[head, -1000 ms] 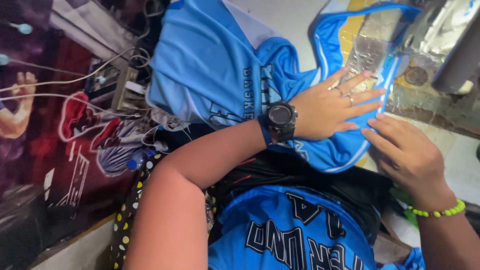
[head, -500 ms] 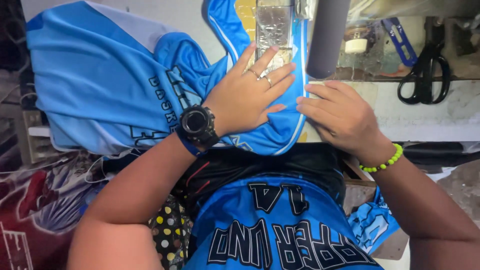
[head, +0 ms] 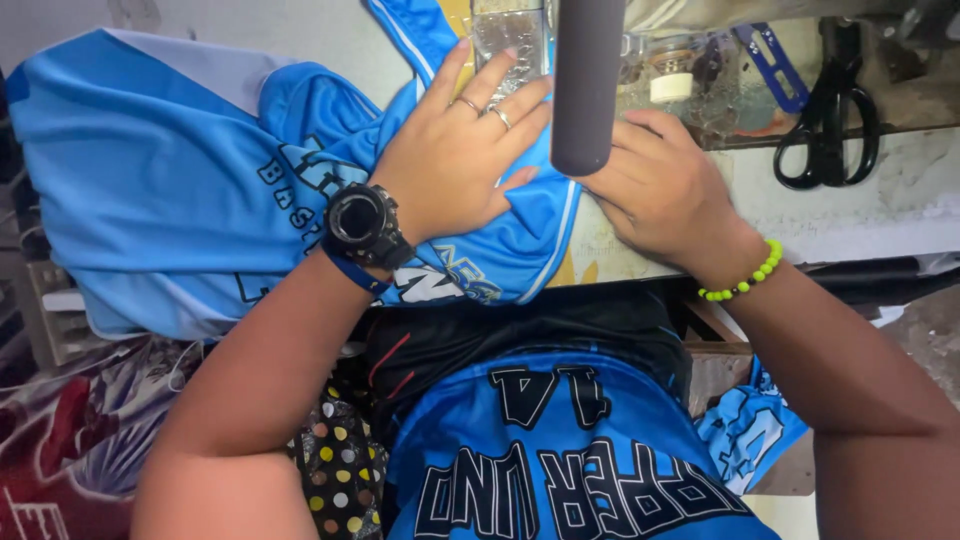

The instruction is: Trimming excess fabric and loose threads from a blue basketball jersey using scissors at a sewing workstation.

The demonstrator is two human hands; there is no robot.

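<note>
A light blue sports jersey (head: 180,190) lies spread over the sewing table, hanging off its left side. My left hand (head: 460,160), with a black watch and two rings, lies flat on the jersey's folded edge, fingers apart and pointing toward the clear presser area (head: 508,30). My right hand (head: 660,190), with a green bead bracelet, presses down on the jersey's edge beside a dark grey machine post (head: 588,85), fingers curled and partly hidden behind it.
Black scissors (head: 830,120) and a blue thread snipper (head: 770,65) lie on the table at the upper right, near a small white bobbin (head: 668,85). Another blue jersey (head: 560,460) covers my lap. Printed red fabric (head: 60,440) lies at the lower left.
The view has swung left and down, so the jersey and both hands now sit centred. Both hands stay pressed on the jersey, slid a little toward the machine.
</note>
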